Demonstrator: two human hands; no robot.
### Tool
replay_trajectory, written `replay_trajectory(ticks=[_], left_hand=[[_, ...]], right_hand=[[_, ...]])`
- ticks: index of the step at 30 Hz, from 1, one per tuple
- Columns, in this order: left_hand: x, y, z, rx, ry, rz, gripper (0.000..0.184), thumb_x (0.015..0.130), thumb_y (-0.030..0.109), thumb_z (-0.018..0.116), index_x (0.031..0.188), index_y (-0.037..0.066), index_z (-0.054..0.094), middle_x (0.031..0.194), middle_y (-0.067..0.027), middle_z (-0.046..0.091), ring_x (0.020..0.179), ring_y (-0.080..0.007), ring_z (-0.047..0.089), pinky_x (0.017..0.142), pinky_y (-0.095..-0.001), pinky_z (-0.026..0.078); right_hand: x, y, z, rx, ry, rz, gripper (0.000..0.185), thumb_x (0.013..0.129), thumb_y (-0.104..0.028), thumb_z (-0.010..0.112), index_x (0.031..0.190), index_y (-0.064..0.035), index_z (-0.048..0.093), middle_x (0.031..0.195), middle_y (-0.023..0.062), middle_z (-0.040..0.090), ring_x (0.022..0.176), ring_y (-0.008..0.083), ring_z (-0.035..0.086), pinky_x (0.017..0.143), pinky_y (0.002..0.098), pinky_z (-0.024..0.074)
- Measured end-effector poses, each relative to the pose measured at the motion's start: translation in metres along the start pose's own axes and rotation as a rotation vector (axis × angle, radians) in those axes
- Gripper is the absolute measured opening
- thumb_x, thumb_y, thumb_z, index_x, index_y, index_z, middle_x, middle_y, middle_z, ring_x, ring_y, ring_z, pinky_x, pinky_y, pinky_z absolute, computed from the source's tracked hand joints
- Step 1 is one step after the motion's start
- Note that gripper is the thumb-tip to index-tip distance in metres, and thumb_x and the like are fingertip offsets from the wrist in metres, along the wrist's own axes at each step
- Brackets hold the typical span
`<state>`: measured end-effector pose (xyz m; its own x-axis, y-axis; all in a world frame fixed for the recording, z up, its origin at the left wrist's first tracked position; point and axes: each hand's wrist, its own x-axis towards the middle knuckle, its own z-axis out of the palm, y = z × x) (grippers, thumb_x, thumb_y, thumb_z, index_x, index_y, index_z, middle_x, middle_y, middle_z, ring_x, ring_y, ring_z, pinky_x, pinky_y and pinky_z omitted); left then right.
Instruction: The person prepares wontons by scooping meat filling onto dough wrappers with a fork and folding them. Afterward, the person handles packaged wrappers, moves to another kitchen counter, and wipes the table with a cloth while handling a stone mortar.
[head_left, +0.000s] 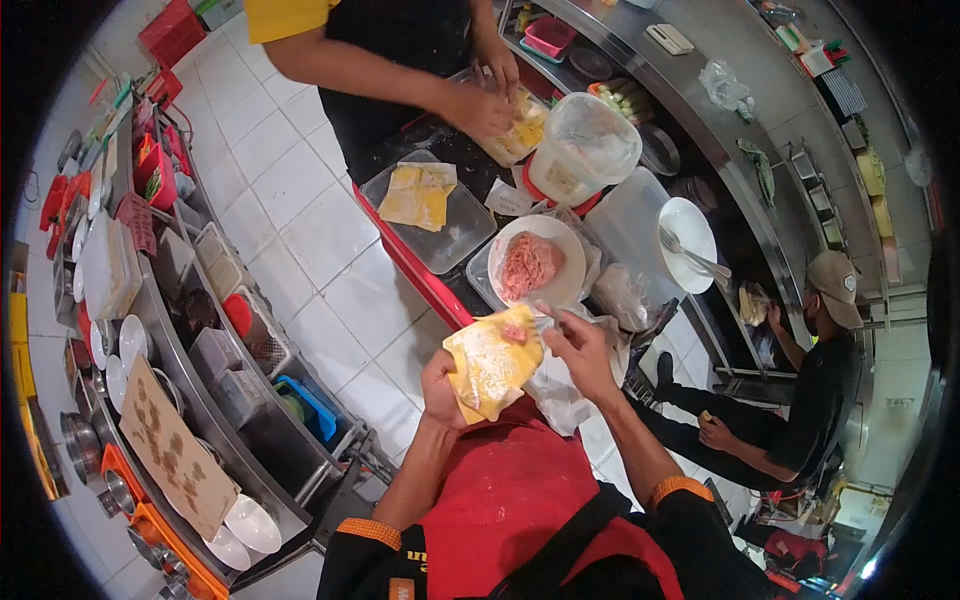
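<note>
before a red apron (pixel 500 490), the left hand (pixel 440 388) grips floury yellow wrappers (pixel 490 372); the right hand (pixel 580 350) pinches a partly hidden utensil (pixel 543 325) beside a pink meat dab (pixel 515 333) on top. beyond, a white bowl (pixel 573 264) holds pink mince (pixel 530 266).

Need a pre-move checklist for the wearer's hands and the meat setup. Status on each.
1. Yellow sheets supported: ok, left hand grips them by the edge.
2. Meat on the top sheet: ok, a small pink dab sits near the far edge.
3. Right hand grip: cannot tell, it is at the sheets' edge, but what it pinches is too small to make out.
4. More meat within reach: looks ok, a pink mound sits in the white bowl just beyond the hands.
5. Co-worker's hands apart from the wearer's: ok, on the far side of the bowl.
</note>
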<state>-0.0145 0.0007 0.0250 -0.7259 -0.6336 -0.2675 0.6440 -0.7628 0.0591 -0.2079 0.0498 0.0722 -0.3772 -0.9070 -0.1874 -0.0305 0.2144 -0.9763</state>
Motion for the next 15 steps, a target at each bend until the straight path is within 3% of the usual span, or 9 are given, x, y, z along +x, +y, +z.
replay_trajectory(ticks=[3, 5, 6, 7, 9, 13, 15], left_hand=[[0.005, -0.002, 0.032, 0.004, -0.094, -0.005, 0.067, 0.078, 0.023, 0.038, 0.139, -0.004, 0.033, 0.139, -0.0216, 0.043, 0.124, -0.0350, 0.048, 0.107, -0.0464, 0.036], [0.007, -0.003, 0.040, -0.047, -0.056, 0.031, 0.068, 0.078, 0.023, 0.037, 0.140, -0.004, 0.032, 0.141, -0.0212, 0.041, 0.126, -0.0348, 0.046, 0.108, -0.0465, 0.035], [0.007, -0.003, 0.042, -0.098, -0.019, 0.059, 0.068, 0.078, 0.024, 0.037, 0.141, -0.004, 0.031, 0.142, -0.0209, 0.039, 0.128, -0.0347, 0.044, 0.109, -0.0466, 0.033], [0.006, -0.003, 0.043, -0.100, -0.019, 0.060, 0.068, 0.078, 0.024, 0.037, 0.141, -0.004, 0.031, 0.142, -0.0209, 0.039, 0.128, -0.0347, 0.044, 0.109, -0.0466, 0.033], [0.004, 0.001, 0.042, -0.082, -0.037, 0.058, 0.068, 0.078, 0.024, 0.037, 0.140, -0.004, 0.032, 0.140, -0.0222, 0.042, 0.124, -0.0355, 0.048, 0.107, -0.0461, 0.037], [-0.001, -0.003, 0.022, -0.160, -0.140, -0.019, 0.067, 0.078, 0.024, 0.036, 0.139, -0.005, 0.034, 0.136, -0.0234, 0.046, 0.120, -0.0359, 0.052, 0.104, -0.0457, 0.040], [-0.003, -0.003, 0.025, -0.107, -0.155, 0.005, 0.066, 0.078, 0.024, 0.037, 0.136, -0.005, 0.036, 0.131, -0.0238, 0.050, 0.116, -0.0358, 0.055, 0.101, -0.0457, 0.044]], right_hand=[[0.004, -0.016, 0.011, -0.232, -0.056, 0.059, 0.030, 0.081, -0.006, 0.065, 0.110, -0.0051, 0.068, 0.083, 0.0078, 0.069, 0.070, 0.0136, 0.062, 0.065, 0.0258, 0.0490], [-0.004, -0.019, 0.015, -0.579, -0.143, -0.393, 0.034, 0.078, -0.004, 0.066, 0.112, -0.0026, 0.067, 0.087, 0.0127, 0.071, 0.077, 0.0174, 0.068, 0.066, 0.0276, 0.0505], [-0.007, -0.026, 0.013, -0.623, -0.238, -0.266, 0.032, 0.086, -0.012, 0.067, 0.118, -0.0040, 0.064, 0.101, 0.0206, 0.068, 0.088, 0.0124, 0.065, 0.075, 0.0271, 0.0511], [-0.009, -0.026, 0.013, -0.625, -0.240, -0.265, 0.032, 0.086, -0.012, 0.067, 0.118, -0.0040, 0.064, 0.101, 0.0206, 0.068, 0.088, 0.0124, 0.065, 0.075, 0.0271, 0.0511], [-0.011, -0.025, 0.015, -0.440, -0.041, -0.311, 0.045, 0.083, -0.008, 0.070, 0.126, -0.0039, 0.057, 0.101, 0.0164, 0.070, 0.088, 0.0118, 0.064, 0.075, 0.0265, 0.0508], [-0.006, -0.030, 0.022, -0.357, -0.046, -0.176, 0.059, 0.080, -0.007, 0.073, 0.134, -0.0033, 0.049, 0.103, 0.0103, 0.068, 0.085, 0.0114, 0.063, 0.070, 0.0236, 0.0494], [-0.004, -0.030, 0.025, -0.228, 0.001, -0.187, 0.064, 0.074, -0.017, 0.079, 0.131, -0.0072, 0.051, 0.070, -0.0001, 0.041, 0.062, 0.0062, 0.041, 0.057, 0.0210, 0.0406]])
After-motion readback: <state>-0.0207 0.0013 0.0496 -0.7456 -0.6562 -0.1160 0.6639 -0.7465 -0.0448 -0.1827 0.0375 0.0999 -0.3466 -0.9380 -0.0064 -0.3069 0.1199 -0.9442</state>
